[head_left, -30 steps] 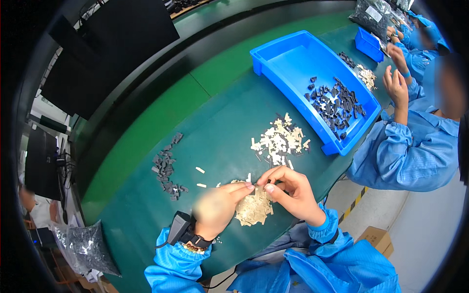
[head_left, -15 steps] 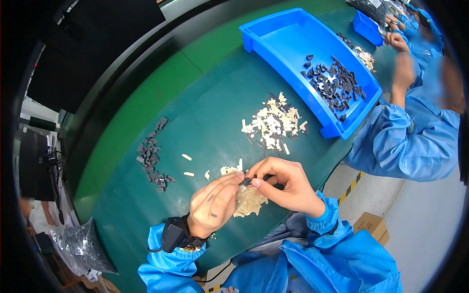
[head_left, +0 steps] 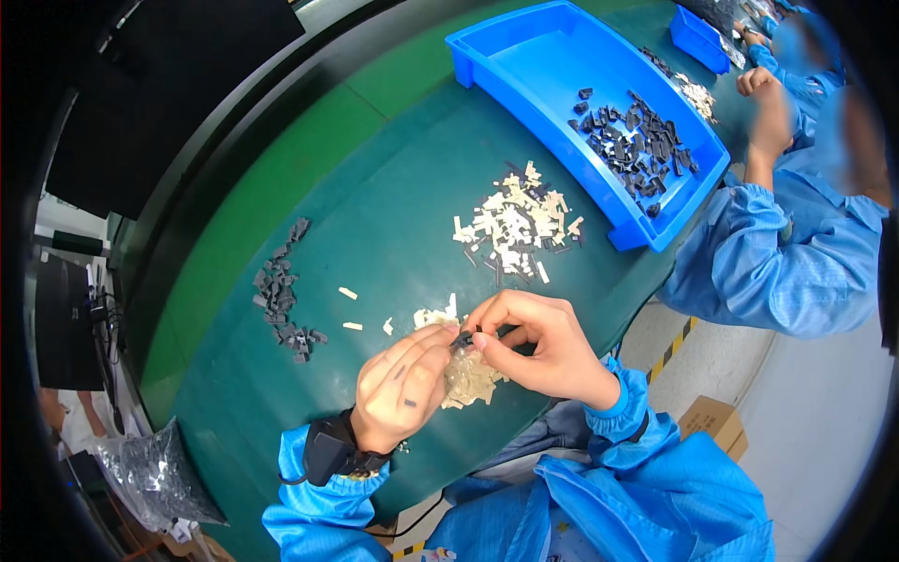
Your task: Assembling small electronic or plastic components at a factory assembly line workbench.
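My left hand (head_left: 401, 382) and my right hand (head_left: 545, 348) meet fingertip to fingertip near the front of the green table. Between them they pinch a small black plastic part (head_left: 463, 340), mostly covered by the fingers. Two small dark pieces lie on the back of my left hand. Under the hands is a heap of cream-coloured flat pieces (head_left: 471, 382). Farther off lies a loose pile of cream and dark strips (head_left: 518, 228). To the left, a cluster of small dark grey parts (head_left: 281, 292) is spread on the table.
A large blue tray (head_left: 506, 82) holding many black parts stands at the far right. Beyond it sits a smaller blue bin (head_left: 699, 39). A co-worker's blue sleeve (head_left: 763, 258) is at the right. A bag of dark parts (head_left: 154, 473) rests at the lower left, a cardboard box (head_left: 714, 426) lower right.
The whole view has shifted slightly, so the table things appear a little higher and farther left. My hands keep their pinch on the black part, with small finger movement.
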Demonstrator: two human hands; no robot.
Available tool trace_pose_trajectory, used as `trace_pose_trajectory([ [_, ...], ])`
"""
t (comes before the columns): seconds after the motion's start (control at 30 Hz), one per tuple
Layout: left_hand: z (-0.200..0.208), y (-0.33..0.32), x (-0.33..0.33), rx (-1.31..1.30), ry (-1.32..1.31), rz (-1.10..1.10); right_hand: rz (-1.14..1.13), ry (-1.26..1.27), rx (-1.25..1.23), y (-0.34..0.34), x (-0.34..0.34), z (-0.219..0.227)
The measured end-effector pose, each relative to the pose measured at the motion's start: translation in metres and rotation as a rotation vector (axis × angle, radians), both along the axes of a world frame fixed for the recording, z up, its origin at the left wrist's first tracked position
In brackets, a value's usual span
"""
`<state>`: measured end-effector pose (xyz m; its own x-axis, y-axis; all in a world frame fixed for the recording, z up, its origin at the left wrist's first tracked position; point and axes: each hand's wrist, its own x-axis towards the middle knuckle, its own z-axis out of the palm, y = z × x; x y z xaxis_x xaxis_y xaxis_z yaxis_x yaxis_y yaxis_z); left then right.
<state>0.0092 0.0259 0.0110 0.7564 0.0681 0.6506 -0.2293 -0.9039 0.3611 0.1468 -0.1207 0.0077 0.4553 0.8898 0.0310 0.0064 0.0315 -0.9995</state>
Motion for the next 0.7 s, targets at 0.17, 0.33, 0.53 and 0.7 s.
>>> trace_pose_trajectory([
  [0.17,-0.0073,0.0019,-0.0038,-0.030,-0.011,-0.028,0.007,-0.014,-0.013,0.0001,0.0004,0.0010],
  [0.33,-0.0097,0.0029,-0.0044,-0.010,-0.009,-0.025,-0.003,-0.043,-0.006,0.0011,-0.0005,-0.0019],
  [0.53,-0.0100,0.0026,-0.0041,-0.004,-0.018,-0.026,-0.004,-0.036,0.002,0.0013,-0.0011,-0.0027],
  [0.7,-0.0085,0.0022,-0.0049,0.004,-0.005,-0.024,-0.006,-0.047,-0.001,0.0013,-0.0010,-0.0016],
])
